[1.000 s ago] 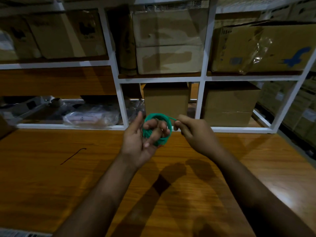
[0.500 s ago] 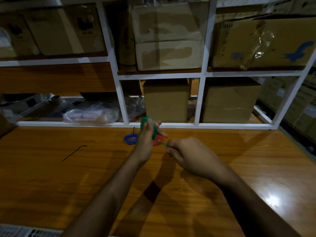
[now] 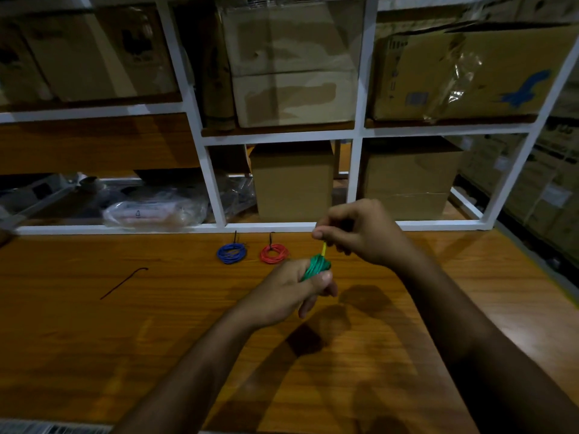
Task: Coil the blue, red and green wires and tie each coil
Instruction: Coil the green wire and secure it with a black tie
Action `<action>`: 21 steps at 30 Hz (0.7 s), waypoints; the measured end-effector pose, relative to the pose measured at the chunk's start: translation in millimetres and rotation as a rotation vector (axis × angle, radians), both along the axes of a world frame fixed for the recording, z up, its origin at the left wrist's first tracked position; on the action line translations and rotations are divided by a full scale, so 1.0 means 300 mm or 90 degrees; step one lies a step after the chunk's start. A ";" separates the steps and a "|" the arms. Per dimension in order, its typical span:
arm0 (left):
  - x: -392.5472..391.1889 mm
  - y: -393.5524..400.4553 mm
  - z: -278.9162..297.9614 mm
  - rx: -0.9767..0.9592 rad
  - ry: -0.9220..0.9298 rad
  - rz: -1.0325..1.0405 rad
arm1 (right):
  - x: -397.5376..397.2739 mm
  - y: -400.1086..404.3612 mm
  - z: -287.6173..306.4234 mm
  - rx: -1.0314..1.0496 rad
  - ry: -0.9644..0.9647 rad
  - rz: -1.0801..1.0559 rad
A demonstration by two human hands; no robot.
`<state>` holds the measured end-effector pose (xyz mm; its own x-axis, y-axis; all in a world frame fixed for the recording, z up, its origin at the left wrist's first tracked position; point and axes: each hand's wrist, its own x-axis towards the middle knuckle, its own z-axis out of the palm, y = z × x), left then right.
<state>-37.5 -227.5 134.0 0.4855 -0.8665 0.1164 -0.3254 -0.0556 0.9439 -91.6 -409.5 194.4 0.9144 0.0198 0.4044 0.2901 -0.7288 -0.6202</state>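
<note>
The hands have dropped from chest height to just above the tabletop (image 3: 94, 339), and that uncovers the back edge: the blue coil (image 3: 232, 253) and red coil (image 3: 274, 253) lie side by side, apart, each with a dark tie poking up from it, so by the look of it two of three are finished. The green coil (image 3: 315, 267) is the live one. A second ago it sat open as a ring over the left fingers; now the left hand (image 3: 291, 292) grips it squeezed flat, thumb pressed across the bundle. The right hand (image 3: 360, 233) has swung from pulling sideways to pulling up and away, pinching a short yellowish-green end (image 3: 323, 247) that rises out of the top of the bundle, whether wire tail or tie I cannot tell. That looks like a wrap being cinched, which would put the last coil close to done. One loose dark tie (image 3: 123, 283) lies well to the left, untouched, perhaps meant for this coil.
</note>
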 end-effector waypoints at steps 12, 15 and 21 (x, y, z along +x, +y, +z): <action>-0.004 -0.022 0.000 -0.306 0.506 -0.040 | -0.037 0.023 -0.183 0.230 -0.092 -0.032; -0.013 -0.051 -0.017 -0.349 0.590 -0.026 | -0.048 0.019 -0.196 0.336 -0.096 -0.048; -0.064 -0.106 -0.003 -0.397 0.672 0.065 | -0.107 0.029 -0.219 0.215 -0.147 -0.136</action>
<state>-56.6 -259.1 133.0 0.6548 -0.7558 0.0071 0.5927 0.5193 0.6157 -123.9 -400.7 128.7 0.7688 -0.3269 0.5496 0.3145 -0.5550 -0.7701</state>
